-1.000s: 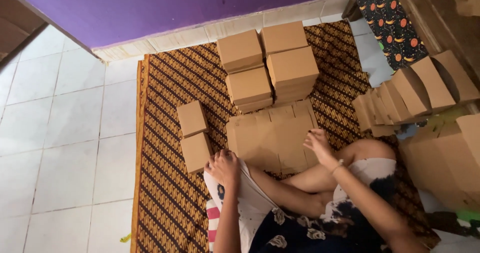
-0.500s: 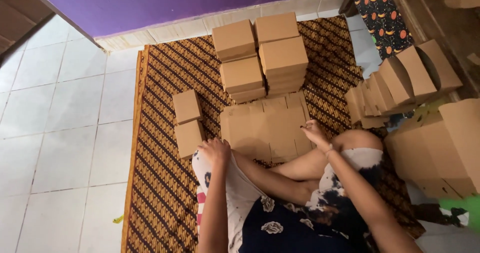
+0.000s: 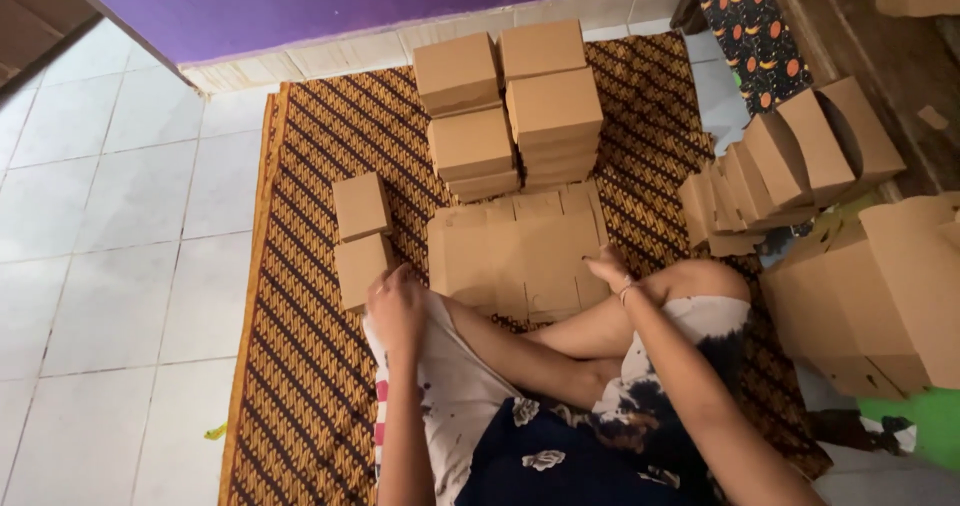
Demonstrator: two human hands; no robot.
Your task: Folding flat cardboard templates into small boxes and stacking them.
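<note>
A flat unfolded brown cardboard blank (image 3: 520,251) lies on the patterned mat (image 3: 310,366) in front of my crossed legs. My right hand (image 3: 608,266) rests on the blank's near right edge, fingers apart. My left hand (image 3: 396,304) sits on my knee, close to the nearer of two small folded boxes (image 3: 362,266) at the left. Beyond the blank stand stacks of folded brown boxes (image 3: 505,106).
At the right, a row of leaning folded boxes (image 3: 790,161) and a pile of larger cardboard pieces (image 3: 880,286). White floor tiles (image 3: 110,226) spread to the left; a purple wall (image 3: 300,1) runs along the back. A dark patterned cloth (image 3: 750,36) lies at upper right.
The view has drifted slightly. My hands stay in nearly the same places, the right on the blank and the left by the small box.
</note>
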